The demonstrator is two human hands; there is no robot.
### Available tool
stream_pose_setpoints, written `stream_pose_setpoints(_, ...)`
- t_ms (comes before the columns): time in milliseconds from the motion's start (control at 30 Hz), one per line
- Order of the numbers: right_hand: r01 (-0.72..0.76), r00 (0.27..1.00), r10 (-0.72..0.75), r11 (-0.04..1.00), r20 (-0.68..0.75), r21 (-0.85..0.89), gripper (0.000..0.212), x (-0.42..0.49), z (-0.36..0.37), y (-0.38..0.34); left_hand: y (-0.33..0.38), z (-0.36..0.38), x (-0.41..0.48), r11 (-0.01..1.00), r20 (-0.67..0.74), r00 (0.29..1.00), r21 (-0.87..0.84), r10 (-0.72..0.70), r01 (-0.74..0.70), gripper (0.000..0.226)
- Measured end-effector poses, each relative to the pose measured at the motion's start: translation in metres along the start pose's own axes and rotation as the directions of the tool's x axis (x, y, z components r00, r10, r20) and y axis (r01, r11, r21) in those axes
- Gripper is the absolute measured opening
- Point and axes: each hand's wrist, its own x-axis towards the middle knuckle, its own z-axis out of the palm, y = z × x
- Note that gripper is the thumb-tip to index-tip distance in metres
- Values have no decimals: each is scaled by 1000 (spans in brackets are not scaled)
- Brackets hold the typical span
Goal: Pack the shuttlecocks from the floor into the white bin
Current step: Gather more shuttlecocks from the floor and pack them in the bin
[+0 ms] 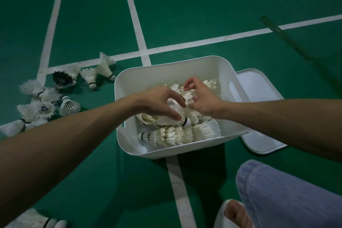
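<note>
A heap of loose shuttlecocks (46, 102) lies on the green floor (185, 5) at the left of the frame. Most are white, with one dark shuttlecock (62, 78) among them. The left forearm hides the heap's lower edge. A cut-off shuttlecock (31, 218) shows at the lower left corner.

In the middle stands the white bin (129, 79), well filled with packed shuttlecocks (172, 135). The left hand (159, 102) reaches over the bin's left wall. Its fingers curl round a single shuttlecock (174, 120) on the pile, cork tip pointing right.

Just right of it, the right hand (201, 98) hovers over the pile, fingers curled narrow. Whether it pinches any feathers cannot be told.

Right of the bin a white lid (259, 87) lies flat, partly hidden by the bin and the right forearm. At the lower right, a knee (286, 200) in pale cloth and a foot (235, 213) run off the frame.
</note>
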Motion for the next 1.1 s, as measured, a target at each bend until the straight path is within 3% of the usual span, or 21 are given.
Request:
stream_pose_setpoints(133,2,998,-7,997,60,81,46,-8,3,1,5,4,13,997,76,997,74,13,-18,42)
stream_pose_setpoints(333,-46,997,43,998,66,52,58,-10,-11,2,0,5,24,999,90,995,35,-33,30,54)
stream_pose_setpoints(500,92,984,-124,969,-131,-229,39,-27,-23,-5,-2,5,26,994,71,997,-95,-41,48,57)
stream_pose_setpoints(600,174,985,-172,946,31,-275,48,-45,-19,-15,-2,2,25,985,63,997,-164,-38,48,57)
stream_pose_setpoints(700,233,965,-166,898,202,-373,61,-55,-6,-19,-4,3,27,970,75,996,-236,-38,55,38)
stream_pose_setpoints(900,263,962,-176,797,208,-543,71,-44,3,-17,0,8,26,943,76,994,-316,-81,101,8)
stream_pose_setpoints(933,264,961,-167,778,218,-569,75,-43,0,-16,3,8,23,936,88,991,-331,-98,122,9)
stream_pose_setpoints(1033,186,972,-51,766,231,-615,86,-41,-19,-13,6,4,23,938,142,977,-288,-157,193,41)
stream_pose_setpoints(1100,133,979,4,753,205,-644,75,-41,-36,-10,5,4,23,942,146,974,-264,-172,206,45)
